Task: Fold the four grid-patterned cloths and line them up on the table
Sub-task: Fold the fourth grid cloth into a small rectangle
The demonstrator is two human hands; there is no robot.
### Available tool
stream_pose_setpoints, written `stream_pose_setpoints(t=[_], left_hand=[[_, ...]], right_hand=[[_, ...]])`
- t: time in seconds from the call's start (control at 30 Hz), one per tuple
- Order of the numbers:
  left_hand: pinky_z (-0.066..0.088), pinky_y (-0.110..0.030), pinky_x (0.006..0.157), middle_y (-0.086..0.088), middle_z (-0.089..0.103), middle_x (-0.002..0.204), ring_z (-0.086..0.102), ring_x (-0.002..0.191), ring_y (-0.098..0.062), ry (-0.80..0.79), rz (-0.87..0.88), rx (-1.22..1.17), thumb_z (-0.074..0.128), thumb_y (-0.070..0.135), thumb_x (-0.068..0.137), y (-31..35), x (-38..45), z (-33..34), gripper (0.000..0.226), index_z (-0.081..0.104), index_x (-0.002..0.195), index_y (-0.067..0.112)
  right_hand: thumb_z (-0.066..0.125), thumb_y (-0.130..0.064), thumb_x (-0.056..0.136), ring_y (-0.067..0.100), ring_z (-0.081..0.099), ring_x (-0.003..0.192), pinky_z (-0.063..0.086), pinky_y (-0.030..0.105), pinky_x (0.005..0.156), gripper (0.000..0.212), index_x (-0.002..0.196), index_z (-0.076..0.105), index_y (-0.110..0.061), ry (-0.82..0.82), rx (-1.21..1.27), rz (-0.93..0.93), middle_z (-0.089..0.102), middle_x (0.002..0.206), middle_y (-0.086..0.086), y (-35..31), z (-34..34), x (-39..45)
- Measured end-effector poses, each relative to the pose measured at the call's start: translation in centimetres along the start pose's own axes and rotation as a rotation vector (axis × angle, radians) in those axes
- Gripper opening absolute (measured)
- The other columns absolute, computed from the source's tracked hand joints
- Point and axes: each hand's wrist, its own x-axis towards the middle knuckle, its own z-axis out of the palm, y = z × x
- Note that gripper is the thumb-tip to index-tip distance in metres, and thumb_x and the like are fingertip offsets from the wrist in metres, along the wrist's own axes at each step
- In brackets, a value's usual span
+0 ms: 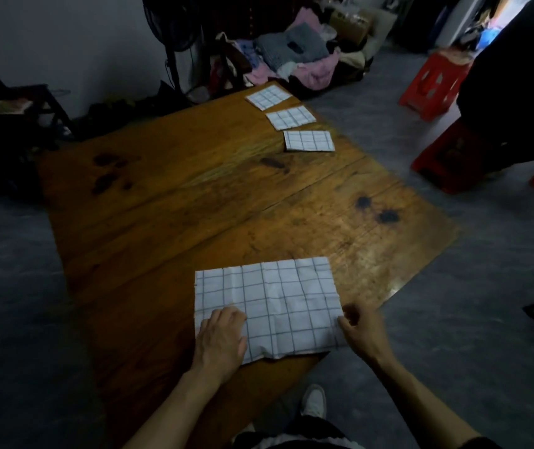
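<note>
Cloths with a dark grid on white are the whole job, and three of them already lie folded small in a row on the tabletop [194, 189], well beyond the hands: the far folded cloth [269, 97], the middle folded cloth [290, 117] and the near folded cloth [309, 140]. The fourth cloth [278, 299] lies flat right under the hands, apparently folded once into a wide rectangle, its near edge slightly rumpled and hanging just over the table's corner.

The left hand [220, 343] rests on the near left corner of that cloth, fingers curled down against it; whether it pins or pinches the fabric cannot be told. The right hand [361, 332] is closed on the cloth's right edge, seemingly nipping it between thumb and fingers.

Judging by its creases, the fabric is thin, light and limp, so it will sag and slide unless held at two points. Corners or edge ends look like the best places to take hold, bringing one side over the other and pressing the fold flat before carrying it to the row.
</note>
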Motion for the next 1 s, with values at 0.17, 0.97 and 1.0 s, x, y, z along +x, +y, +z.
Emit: stream_pose_setpoints(t=[0.17, 0.97, 1.0], left_hand=[[0.037, -0.033, 0.107, -0.001, 0.039, 0.150, 0.035, 0.135, -0.019, -0.057, 0.001, 0.007, 0.058, 0.037, 0.092, -0.4, -0.8, 1.9, 0.049, 0.048, 0.138, 0.023], [0.050, -0.040, 0.093, -0.005, 0.058, 0.132, 0.054, 0.121, -0.023, -0.037, 0.021, 0.053, 0.081, 0.038, 0.073, -1.4, 0.5, 2.0, 0.051, 0.064, 0.119, 0.023], [0.049, -0.040, 0.093, -0.004, 0.059, 0.131, 0.054, 0.120, -0.023, -0.032, 0.038, 0.049, 0.081, 0.039, 0.072, -1.5, 0.3, 1.9, 0.049, 0.065, 0.116, 0.024]], right_hand=[[0.070, -0.029, 0.086, 0.009, 0.057, 0.062, 0.037, 0.022, 0.052, 0.023, 0.071, 0.055, -0.019, -0.097, -0.042, 0.127, 0.061, 0.068, -0.002, 2.3, -0.1, -1.6], [0.069, -0.019, 0.084, 0.014, 0.060, 0.078, 0.049, 0.030, 0.066, 0.017, 0.099, 0.061, -0.017, 0.079, -0.036, 0.064, 0.063, 0.087, -0.003, 1.3, -0.4, 1.3], [0.068, -0.020, 0.085, 0.014, 0.060, 0.083, 0.049, 0.031, 0.069, 0.020, 0.104, 0.062, -0.018, 0.062, -0.046, -0.005, 0.062, 0.093, -0.004, 1.0, -0.1, 1.3]])
